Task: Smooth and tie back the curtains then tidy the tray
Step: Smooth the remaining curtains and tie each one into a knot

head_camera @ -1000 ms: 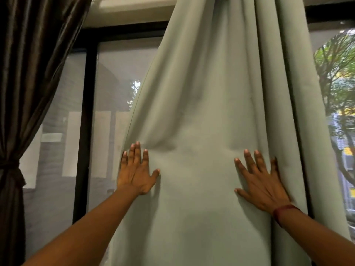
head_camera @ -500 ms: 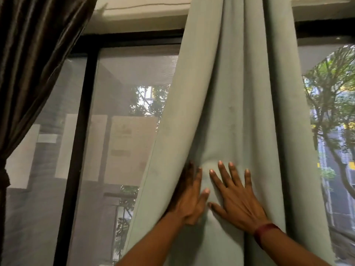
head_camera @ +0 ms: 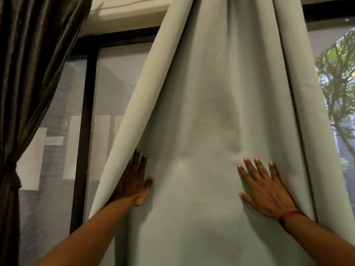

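Note:
A pale green curtain [head_camera: 211, 112] hangs in front of me and fills the middle of the view. My left hand [head_camera: 134, 183] lies flat on it near its left edge, fingers up, partly tucked under a fold of the cloth. My right hand [head_camera: 265, 189] presses flat on the curtain further right, fingers spread, with a red band on the wrist. Neither hand grips the cloth. A dark brown curtain [head_camera: 28, 73] hangs at the far left, gathered by a tie [head_camera: 7, 169] low down. No tray is in view.
Behind the curtains is a window with a black frame post [head_camera: 84, 131] and a mesh screen. Trees [head_camera: 338, 83] show through the glass at the right. A white ledge [head_camera: 124, 10] runs along the top.
My hands were side by side at the curtain's middle half a second ago. They have slid apart, left hand to the left edge, right hand to the right, spreading the cloth wider.

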